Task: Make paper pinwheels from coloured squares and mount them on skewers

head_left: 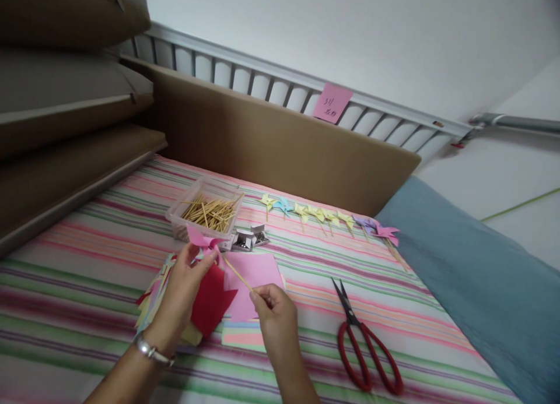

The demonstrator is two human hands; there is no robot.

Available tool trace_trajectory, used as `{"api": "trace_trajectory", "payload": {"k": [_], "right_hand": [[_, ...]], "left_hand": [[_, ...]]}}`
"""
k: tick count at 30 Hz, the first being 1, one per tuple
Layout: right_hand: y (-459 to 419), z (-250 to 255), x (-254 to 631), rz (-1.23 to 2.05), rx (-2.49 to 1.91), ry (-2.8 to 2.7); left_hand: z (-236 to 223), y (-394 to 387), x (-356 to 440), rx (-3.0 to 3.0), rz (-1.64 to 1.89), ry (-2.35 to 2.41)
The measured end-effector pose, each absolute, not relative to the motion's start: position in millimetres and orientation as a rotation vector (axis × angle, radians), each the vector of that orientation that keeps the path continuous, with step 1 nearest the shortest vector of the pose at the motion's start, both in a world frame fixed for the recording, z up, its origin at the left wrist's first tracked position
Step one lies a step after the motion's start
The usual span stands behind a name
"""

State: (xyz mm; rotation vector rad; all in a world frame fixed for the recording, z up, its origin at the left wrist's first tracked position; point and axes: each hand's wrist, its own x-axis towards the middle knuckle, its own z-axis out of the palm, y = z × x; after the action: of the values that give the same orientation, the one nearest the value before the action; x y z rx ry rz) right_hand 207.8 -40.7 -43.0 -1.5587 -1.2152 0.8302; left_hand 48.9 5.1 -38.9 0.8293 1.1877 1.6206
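A pink paper pinwheel is pinched in the fingers of my left hand. Its thin wooden stick slants down to the right, and my right hand grips the stick's lower end. Beneath them lie pink paper squares, with a red cut paper sheet and a stack of coloured papers around my left wrist. Just behind the pinwheel are two small open boxes of dark pins or tacks. My left palm hides part of the paper stack.
A clear plastic box of wooden sticks stands behind my left hand. Finished pinwheels lie in a row near a cardboard panel. Red-handled scissors rest, slightly parted, at right. Wrapped bundles are stacked at left.
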Motion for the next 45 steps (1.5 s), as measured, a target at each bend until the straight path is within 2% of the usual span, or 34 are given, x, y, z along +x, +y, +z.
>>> {"api": "trace_trajectory", "payload": {"k": [7, 12, 18, 22, 32, 35, 40, 45], "right_hand": [[-44.2, -45.7, 206.7, 0.708, -1.559, -1.354], [-44.7, -45.3, 205.7, 0.676, -1.534, -1.37], [-42.6, -44.6, 207.8, 0.651, -1.537, -1.314], [-42.7, -45.9, 207.9, 0.638, -1.532, -1.31], [-47.1, -44.9, 201.1, 0.607, -1.499, -1.372], [-44.6, -44.9, 200.8, 0.716, -1.485, -1.271], [-37.7, -46.4, 206.1, 1.138, -1.393, -0.952], [-36.2, -44.8, 206.6, 1.427, -1.21, -0.673]], "left_hand": [[-36.2, 5.4, 43.6, 0.736, 1.486, 1.149], [-35.5, 8.5, 43.9, 0.739, 1.567, 1.102], [-35.2, 5.1, 45.1, 0.791, 1.801, 1.262], [-35.9, -0.9, 51.5, 0.792, 1.647, 1.222], [-35.0, 3.2, 48.2, 0.598, 1.576, 1.011], [-38.8, 6.4, 45.4, 0.646, 1.631, 0.999], [-38.7, 12.5, 37.2, 0.723, 1.698, 1.109], [-35.4, 10.6, 34.5, 0.543, 1.655, 0.997]]}}
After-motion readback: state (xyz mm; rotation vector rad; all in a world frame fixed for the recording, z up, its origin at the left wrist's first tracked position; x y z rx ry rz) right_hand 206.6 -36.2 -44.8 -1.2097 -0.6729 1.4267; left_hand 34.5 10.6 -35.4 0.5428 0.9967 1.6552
